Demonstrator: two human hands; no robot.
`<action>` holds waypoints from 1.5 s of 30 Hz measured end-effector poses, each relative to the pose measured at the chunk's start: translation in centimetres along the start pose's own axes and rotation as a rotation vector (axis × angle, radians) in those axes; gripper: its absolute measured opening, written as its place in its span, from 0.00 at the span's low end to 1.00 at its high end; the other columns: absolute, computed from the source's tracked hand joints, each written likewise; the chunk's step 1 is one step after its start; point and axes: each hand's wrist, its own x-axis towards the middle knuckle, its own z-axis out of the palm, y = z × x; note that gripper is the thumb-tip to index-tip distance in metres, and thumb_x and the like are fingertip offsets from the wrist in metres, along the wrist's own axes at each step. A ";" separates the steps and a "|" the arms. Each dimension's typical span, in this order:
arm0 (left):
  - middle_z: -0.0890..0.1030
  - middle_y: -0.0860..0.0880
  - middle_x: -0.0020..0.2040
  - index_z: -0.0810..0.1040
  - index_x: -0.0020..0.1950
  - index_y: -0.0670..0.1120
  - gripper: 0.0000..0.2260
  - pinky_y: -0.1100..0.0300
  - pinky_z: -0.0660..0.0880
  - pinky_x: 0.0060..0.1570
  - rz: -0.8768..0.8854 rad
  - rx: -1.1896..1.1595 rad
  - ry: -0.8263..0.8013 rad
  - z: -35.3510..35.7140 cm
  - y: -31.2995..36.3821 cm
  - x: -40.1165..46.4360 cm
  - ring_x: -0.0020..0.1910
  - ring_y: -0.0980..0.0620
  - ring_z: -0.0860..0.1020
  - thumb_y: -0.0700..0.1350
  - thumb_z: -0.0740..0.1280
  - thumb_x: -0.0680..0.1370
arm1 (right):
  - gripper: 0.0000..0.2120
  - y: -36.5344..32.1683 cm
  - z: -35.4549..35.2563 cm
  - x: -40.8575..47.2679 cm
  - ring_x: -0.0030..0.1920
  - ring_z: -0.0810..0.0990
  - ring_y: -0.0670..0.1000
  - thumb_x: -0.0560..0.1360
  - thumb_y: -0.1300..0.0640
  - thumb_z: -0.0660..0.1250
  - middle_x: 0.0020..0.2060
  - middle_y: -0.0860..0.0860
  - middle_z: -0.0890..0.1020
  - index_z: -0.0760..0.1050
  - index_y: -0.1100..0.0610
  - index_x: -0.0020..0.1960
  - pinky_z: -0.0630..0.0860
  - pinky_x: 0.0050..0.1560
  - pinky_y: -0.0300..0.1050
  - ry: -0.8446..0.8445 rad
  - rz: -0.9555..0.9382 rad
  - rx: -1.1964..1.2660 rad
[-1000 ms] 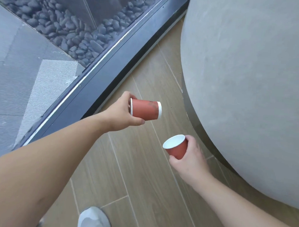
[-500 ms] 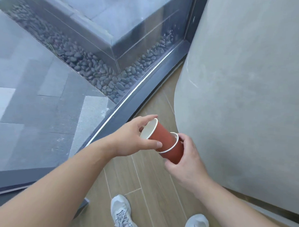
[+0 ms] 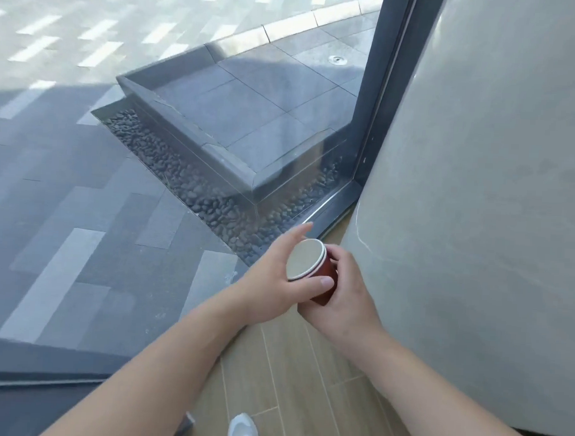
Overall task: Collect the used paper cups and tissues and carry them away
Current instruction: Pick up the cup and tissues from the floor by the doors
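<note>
Glass wall (image 3: pixel 191 121) at left looks onto grey paving and a pebble bed (image 3: pixel 195 181) outside. Beside it, the person's left hand (image 3: pixel 273 283) cups the stacked red paper cups (image 3: pixel 310 268) from the side, thumb across the front, fingers reaching past the white rims. Right hand (image 3: pixel 345 299) grasps the lower cup body from the right. Cups are held tilted above the wood-plank floor (image 3: pixel 292 376), near the grey curved wall (image 3: pixel 478 193). White shoe (image 3: pixel 242 430) shows below.
</note>
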 end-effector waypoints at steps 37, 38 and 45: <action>0.86 0.52 0.58 0.83 0.60 0.56 0.22 0.63 0.79 0.51 0.006 -0.422 1.619 22.8 14.8 -63.9 0.57 0.55 0.83 0.51 0.79 0.67 | 0.13 -22.8 0.8 -42.1 0.48 0.81 0.43 0.68 0.50 0.71 0.48 0.42 0.83 0.77 0.39 0.52 0.80 0.51 0.48 -1.365 -0.438 0.289; 0.86 0.52 0.58 0.81 0.62 0.54 0.25 0.63 0.79 0.51 0.006 -0.421 1.662 24.2 14.7 -66.5 0.57 0.55 0.83 0.50 0.79 0.66 | 0.13 -23.2 1.3 -44.9 0.49 0.82 0.44 0.69 0.52 0.71 0.49 0.44 0.83 0.77 0.41 0.53 0.80 0.53 0.50 -1.392 -0.439 0.287; 0.86 0.56 0.53 0.78 0.62 0.51 0.29 0.63 0.79 0.50 -0.006 -0.416 1.901 34.4 13.4 -83.4 0.54 0.58 0.83 0.51 0.79 0.62 | 0.12 -24.0 4.2 -63.9 0.44 0.81 0.47 0.68 0.53 0.71 0.46 0.46 0.83 0.77 0.45 0.51 0.79 0.53 0.58 -1.580 -0.451 0.214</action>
